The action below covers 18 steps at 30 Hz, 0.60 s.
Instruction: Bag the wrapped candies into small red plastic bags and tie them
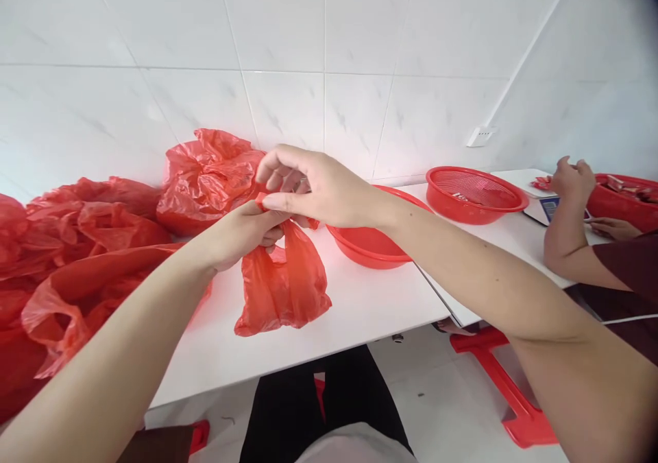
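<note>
A small red plastic bag [285, 285] hangs over the front of the white table, its body bulging a little; what lies inside is hidden. Closed round the gathered top of the bag is my left hand [244, 233]. My right hand [319, 188] crosses over the left, with its thumb and curled fingers at the twisted handles. The two hands touch and partly hide the handle ends. Behind my right hand and wrist stands a red plastic basin [373, 247].
Several red plastic bags [97, 223] are heaped at the left, with a fuller red bag [205, 182] against the wall. A red mesh basket [473, 199] stands at the right. Beyond it, a co-worker's hand [573, 178] is raised near a scale [550, 208]. A red stool [506, 387] is below.
</note>
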Each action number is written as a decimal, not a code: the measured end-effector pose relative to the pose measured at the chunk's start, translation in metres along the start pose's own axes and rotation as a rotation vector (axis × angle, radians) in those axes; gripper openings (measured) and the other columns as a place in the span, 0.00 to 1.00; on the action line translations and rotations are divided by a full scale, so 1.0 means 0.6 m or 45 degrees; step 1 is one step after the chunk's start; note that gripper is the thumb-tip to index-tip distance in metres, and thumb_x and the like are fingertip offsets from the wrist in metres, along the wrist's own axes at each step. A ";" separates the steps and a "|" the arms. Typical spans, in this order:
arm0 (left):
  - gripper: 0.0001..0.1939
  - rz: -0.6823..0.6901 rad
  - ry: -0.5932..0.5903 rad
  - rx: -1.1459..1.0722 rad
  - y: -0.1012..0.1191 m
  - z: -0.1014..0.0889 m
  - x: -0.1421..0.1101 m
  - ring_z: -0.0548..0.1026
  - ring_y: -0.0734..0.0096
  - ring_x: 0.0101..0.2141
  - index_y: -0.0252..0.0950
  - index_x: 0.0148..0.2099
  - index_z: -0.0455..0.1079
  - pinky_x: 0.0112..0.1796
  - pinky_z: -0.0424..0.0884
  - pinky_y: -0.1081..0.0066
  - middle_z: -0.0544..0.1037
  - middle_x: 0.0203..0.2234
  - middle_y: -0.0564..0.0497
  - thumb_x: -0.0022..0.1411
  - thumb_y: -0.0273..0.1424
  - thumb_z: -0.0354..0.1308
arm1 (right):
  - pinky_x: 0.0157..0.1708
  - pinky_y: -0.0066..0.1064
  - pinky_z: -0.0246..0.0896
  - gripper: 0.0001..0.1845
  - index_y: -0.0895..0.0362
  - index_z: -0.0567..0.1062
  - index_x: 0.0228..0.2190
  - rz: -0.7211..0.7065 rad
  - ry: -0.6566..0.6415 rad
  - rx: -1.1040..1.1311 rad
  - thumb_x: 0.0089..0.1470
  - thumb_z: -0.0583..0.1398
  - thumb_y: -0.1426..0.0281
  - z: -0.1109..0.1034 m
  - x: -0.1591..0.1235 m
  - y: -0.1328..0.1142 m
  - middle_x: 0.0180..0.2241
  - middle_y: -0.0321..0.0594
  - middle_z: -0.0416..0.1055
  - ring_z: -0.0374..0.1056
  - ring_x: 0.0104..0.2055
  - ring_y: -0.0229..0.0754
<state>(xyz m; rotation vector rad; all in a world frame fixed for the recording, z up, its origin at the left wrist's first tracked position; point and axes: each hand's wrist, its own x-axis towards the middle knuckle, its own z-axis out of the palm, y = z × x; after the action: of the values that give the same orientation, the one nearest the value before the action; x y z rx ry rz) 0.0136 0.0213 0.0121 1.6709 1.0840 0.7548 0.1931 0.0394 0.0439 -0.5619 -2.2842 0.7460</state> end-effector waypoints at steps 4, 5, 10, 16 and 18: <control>0.19 -0.034 -0.002 -0.154 -0.017 -0.005 0.003 0.50 0.79 0.17 0.39 0.29 0.66 0.23 0.64 0.73 0.47 0.17 0.60 0.65 0.46 0.51 | 0.35 0.32 0.66 0.07 0.55 0.68 0.38 0.171 0.004 0.100 0.56 0.58 0.75 0.003 -0.025 0.042 0.33 0.34 0.70 0.67 0.33 0.36; 0.18 -0.027 -0.005 -0.170 -0.022 -0.005 0.004 0.51 0.78 0.17 0.39 0.30 0.66 0.25 0.66 0.71 0.48 0.16 0.60 0.65 0.47 0.52 | 0.36 0.33 0.66 0.06 0.55 0.68 0.37 0.193 0.029 0.124 0.55 0.58 0.76 0.004 -0.032 0.046 0.33 0.35 0.70 0.68 0.33 0.36; 0.18 0.090 -0.054 -0.087 -0.035 -0.010 0.003 0.69 0.70 0.24 0.39 0.32 0.69 0.33 0.72 0.65 0.70 0.21 0.53 0.66 0.46 0.49 | 0.41 0.33 0.67 0.07 0.55 0.67 0.36 0.083 0.070 0.315 0.55 0.60 0.74 0.014 -0.062 0.016 0.33 0.34 0.69 0.69 0.37 0.36; 0.08 0.229 -0.045 0.536 -0.034 -0.008 -0.005 0.74 0.67 0.27 0.42 0.33 0.75 0.28 0.68 0.70 0.77 0.25 0.53 0.58 0.37 0.58 | 0.50 0.35 0.64 0.06 0.55 0.68 0.42 0.161 0.253 0.471 0.63 0.55 0.68 0.051 -0.053 0.057 0.42 0.39 0.71 0.69 0.47 0.37; 0.07 0.275 0.056 0.670 -0.040 0.000 -0.004 0.74 0.68 0.27 0.42 0.34 0.75 0.28 0.68 0.71 0.77 0.25 0.54 0.57 0.32 0.55 | 0.53 0.36 0.63 0.09 0.55 0.69 0.44 0.308 0.194 0.476 0.65 0.51 0.69 0.067 -0.048 0.089 0.43 0.39 0.72 0.69 0.47 0.37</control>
<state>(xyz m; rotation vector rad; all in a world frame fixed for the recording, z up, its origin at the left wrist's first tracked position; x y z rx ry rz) 0.0053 0.0222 -0.0107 2.2526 1.2157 0.6788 0.1950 0.0485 -0.0281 -0.6947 -1.8935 1.1745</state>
